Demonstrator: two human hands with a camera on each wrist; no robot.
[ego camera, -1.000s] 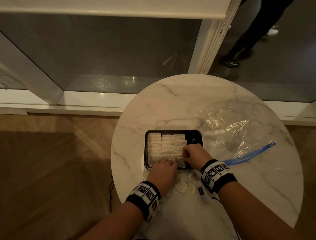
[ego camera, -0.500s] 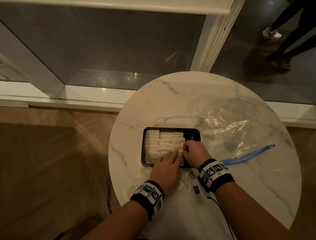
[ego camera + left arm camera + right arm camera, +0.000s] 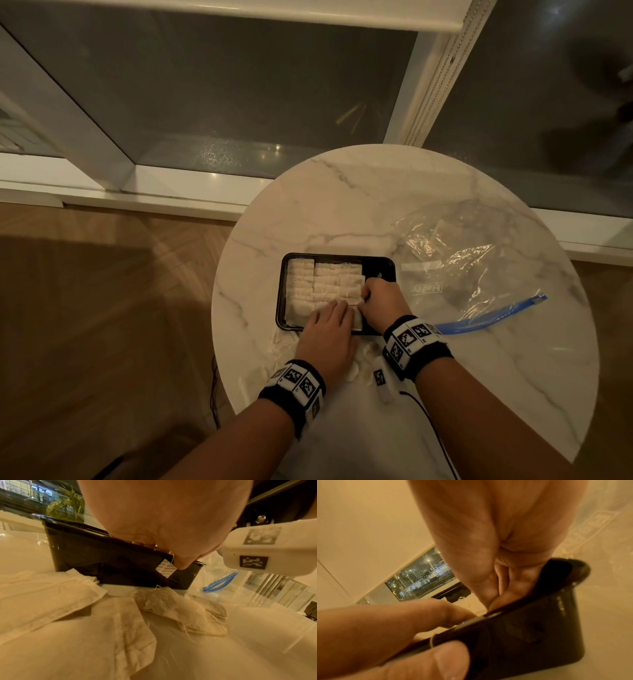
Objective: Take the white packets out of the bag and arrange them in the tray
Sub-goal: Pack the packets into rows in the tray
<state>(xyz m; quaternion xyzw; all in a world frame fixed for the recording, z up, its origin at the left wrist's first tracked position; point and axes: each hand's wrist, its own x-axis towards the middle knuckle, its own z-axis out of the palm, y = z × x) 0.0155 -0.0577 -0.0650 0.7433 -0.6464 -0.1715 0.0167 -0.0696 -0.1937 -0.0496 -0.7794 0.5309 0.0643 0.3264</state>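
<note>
A black tray [image 3: 376,262] sits mid-table, its left and middle filled with rows of white packets [image 3: 318,284]. My left hand [image 3: 337,306] lies over the tray's near edge with straight fingers pressing on the nearest packets. The left wrist view shows the tray wall [image 3: 102,561] and a paper tag [image 3: 165,568] hanging beside the thumb. My right hand [image 3: 364,296] is curled at the right end of the rows, fingertips [image 3: 491,601] pinched together on a white packet's edge inside the tray [image 3: 522,635]. The clear bag [image 3: 472,267] with a blue zipper lies to the right, flat.
Several loose white packets [image 3: 359,370] lie on the round marble table [image 3: 342,212] between the tray and me, also seen close as loose packets [image 3: 51,601]. A thin black cable [image 3: 424,418] runs along my right forearm. Glass panels stand behind the table; wooden floor lies to the left.
My left hand went from curled at the tray's near edge to fingers stretched flat over the packets. The right hand stayed curled at the right end of the rows.
</note>
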